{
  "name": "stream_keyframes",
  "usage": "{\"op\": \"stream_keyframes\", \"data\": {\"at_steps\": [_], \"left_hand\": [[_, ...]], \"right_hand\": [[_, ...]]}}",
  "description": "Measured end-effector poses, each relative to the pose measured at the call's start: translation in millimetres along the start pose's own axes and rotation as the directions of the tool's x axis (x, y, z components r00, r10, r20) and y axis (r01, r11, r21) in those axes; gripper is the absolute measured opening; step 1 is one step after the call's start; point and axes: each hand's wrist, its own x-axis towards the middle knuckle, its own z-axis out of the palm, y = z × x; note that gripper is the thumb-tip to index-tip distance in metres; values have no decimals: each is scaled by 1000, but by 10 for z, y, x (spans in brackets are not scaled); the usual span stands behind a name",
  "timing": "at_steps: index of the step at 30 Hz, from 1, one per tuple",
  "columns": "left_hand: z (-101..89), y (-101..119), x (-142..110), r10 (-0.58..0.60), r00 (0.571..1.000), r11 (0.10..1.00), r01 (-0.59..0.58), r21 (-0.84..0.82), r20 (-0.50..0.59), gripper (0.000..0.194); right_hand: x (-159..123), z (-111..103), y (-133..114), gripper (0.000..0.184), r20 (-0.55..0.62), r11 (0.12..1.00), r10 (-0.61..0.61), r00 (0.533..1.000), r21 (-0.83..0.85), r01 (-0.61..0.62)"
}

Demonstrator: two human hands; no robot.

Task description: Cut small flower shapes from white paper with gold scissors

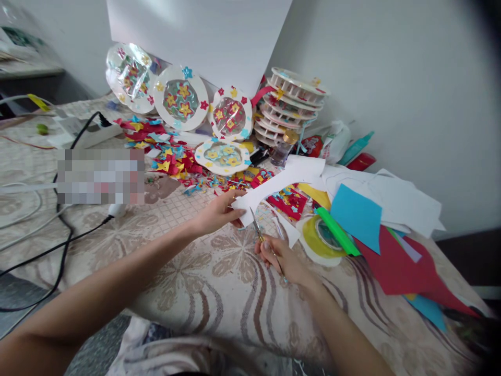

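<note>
My left hand (pixel 225 211) pinches the near end of a curved strip of white paper (pixel 270 183), which arcs away to the right. In my right hand (pixel 279 256) is a pair of scissors (pixel 256 225), its blades pointing up at the lower edge of the paper close to my left fingers. Whether the blades are parted is too small to tell. Just right of the blades, a narrow white offcut (pixel 288 230) lies on the patterned tablecloth (pixel 230 292). Beyond the paper sits a red sheet (pixel 291 201) with small coloured bits on it.
Round white frames with foam flowers (pixel 180 97) lean at the back, beside a stack of similar rings (pixel 293 99). Coloured scraps (pixel 172 159) spread before them. To the right lie yellow tape (pixel 323 237), a green cutter (pixel 337 230), blue sheet (pixel 356 216) and red sheet (pixel 399 263). Black cables (pixel 66 245) run left.
</note>
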Motion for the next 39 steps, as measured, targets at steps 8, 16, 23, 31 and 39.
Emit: {"op": "stream_keyframes", "data": {"at_steps": [8,16,23,31,39], "left_hand": [[-6,-14,14,-1,1000,1000,1,-7,-3,42],[10,22,-10,-49,998,996,46,-79,-37,37],[26,47,-13,-58,997,993,52,-101,-57,35],[7,41,-9,-91,995,986,83,-141,-47,40],[-19,-11,-5,-286,942,927,318,-198,174,31]], "right_hand": [[32,92,127,49,-68,999,17,998,28,-15],[12,124,99,46,-121,1000,8,993,-11,-9],[-31,122,1,44,-142,997,-12,990,-82,0],[-1,121,23,45,-147,999,27,989,22,-24],[-9,106,13,48,-175,996,15,984,-87,-30]]}}
